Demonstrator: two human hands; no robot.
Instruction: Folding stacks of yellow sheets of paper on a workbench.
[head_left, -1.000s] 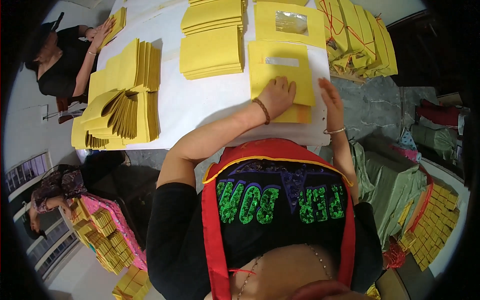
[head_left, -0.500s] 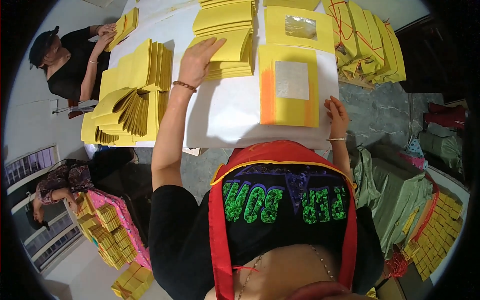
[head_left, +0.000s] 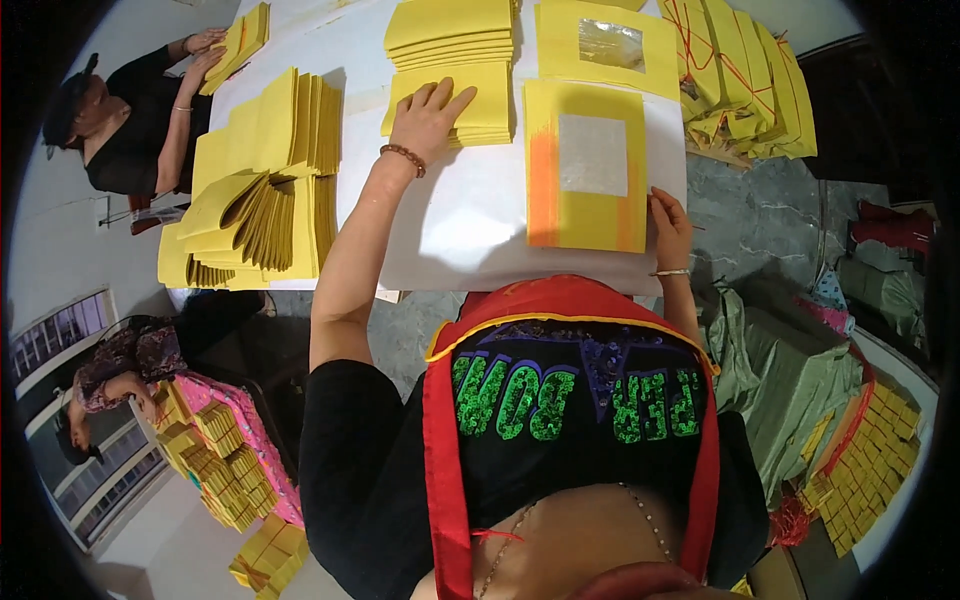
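Observation:
My left hand (head_left: 425,125) lies flat, fingers spread, on a stack of folded yellow paper (head_left: 490,88) in the middle of the white table. In front of me to the right lies a yellow sheet (head_left: 580,222) with a pale silvery rectangle and orange bands along its sides. My right hand (head_left: 670,225) is at the table's right edge, beside that sheet, its fingers curled in. A thin reddish end pokes out past this hand; what the fingers hold is hidden. Another yellow sheet (head_left: 655,55), with a shiny silver patch, lies just beyond.
Fanned folded yellow paper (head_left: 270,215) is piled at the table's left. A co-worker (head_left: 130,125) handles yellow paper at the far left; another person (head_left: 130,360) is beside a pink-covered surface. Tied yellow bundles (head_left: 735,75) and green wrapped bales (head_left: 780,380) stand right of the table.
My left hand has moved right, from the stack's left edge onto its top, and the raised top fold now lies flatter. My right hand has come closer to the sheet's edge.

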